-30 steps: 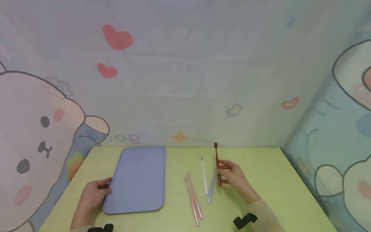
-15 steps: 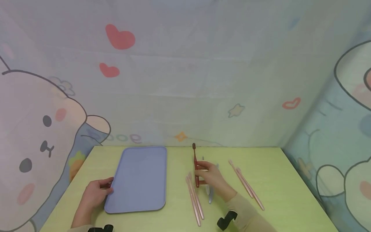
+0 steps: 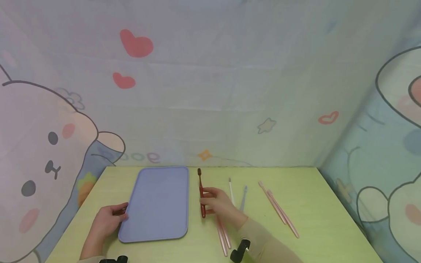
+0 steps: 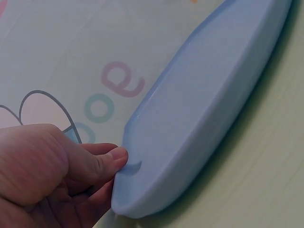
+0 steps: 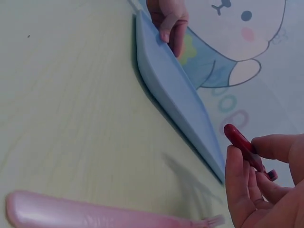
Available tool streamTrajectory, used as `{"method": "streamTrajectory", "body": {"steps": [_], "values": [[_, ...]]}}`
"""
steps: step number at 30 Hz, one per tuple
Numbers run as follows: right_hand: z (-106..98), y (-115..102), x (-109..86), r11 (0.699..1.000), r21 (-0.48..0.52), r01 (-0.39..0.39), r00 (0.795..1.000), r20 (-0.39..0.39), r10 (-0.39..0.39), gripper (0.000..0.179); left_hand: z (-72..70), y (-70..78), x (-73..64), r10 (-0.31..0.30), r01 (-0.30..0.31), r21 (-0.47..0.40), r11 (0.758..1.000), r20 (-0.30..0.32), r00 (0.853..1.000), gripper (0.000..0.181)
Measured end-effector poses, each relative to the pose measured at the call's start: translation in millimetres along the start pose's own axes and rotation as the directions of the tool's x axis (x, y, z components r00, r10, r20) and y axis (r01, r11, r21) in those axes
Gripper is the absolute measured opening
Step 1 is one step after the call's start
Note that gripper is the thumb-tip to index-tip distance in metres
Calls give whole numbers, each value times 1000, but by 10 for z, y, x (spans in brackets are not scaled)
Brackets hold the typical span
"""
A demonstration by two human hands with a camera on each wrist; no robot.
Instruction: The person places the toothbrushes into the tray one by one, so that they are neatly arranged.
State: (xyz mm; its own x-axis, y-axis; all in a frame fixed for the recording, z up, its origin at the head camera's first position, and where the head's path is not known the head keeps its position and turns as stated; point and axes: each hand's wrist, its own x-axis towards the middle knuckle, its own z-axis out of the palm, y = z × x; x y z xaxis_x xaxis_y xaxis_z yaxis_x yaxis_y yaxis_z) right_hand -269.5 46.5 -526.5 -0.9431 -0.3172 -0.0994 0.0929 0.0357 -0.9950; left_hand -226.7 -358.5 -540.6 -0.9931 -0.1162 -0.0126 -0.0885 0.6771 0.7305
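At the left, the left hand (image 3: 106, 221) pinches the near side edge of a blue-lavender plastic tray (image 3: 158, 204), thumb over the rim and fingers on the outside. The tray is a rounded rectangle with a shallow raised rim, resting on the pale yellow-green tabletop (image 3: 329, 219); its smooth, plain floor shows from end to end. Just right of it, held above the tabletop (its shadow falls there in the right wrist view), is a dark red toothbrush (image 3: 201, 191), with a glossy, slim handle and dark head pointing toward the backdrop (image 3: 210, 95). The right hand (image 3: 222, 206) pinches its handle between thumb and fingertips. Partly beneath that hand lie two pink toothbrushes (image 3: 221, 237); then come a white toothbrush (image 3: 231, 191), a light blue toothbrush (image 3: 243, 199) and, farther right, another pink pair (image 3: 274, 205).
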Motion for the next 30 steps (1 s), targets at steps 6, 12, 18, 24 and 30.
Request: {"method": "streamTrajectory", "body": {"steps": [6,12,18,24,30], "values": [[180,53,50,999,48,-12,1000,12,12,56,8,30,-6,5,-5,0,1000,-4,1000,47],[365,76,81,996,84,-32,999,23,30,54,18,87,-12,3,-3,11,1000,-25,1000,46],[584,130,145,996,69,-56,998,13,55,53,25,67,-23,-20,20,-7,1000,-9,1000,46],[799,112,230,991,119,-55,998,-33,59,50,35,43,-10,-14,14,-12,1000,-5,1000,47],[1025,25,320,989,141,-39,997,-54,47,48,28,21,6,-25,24,-13,1000,-8,1000,48]]}}
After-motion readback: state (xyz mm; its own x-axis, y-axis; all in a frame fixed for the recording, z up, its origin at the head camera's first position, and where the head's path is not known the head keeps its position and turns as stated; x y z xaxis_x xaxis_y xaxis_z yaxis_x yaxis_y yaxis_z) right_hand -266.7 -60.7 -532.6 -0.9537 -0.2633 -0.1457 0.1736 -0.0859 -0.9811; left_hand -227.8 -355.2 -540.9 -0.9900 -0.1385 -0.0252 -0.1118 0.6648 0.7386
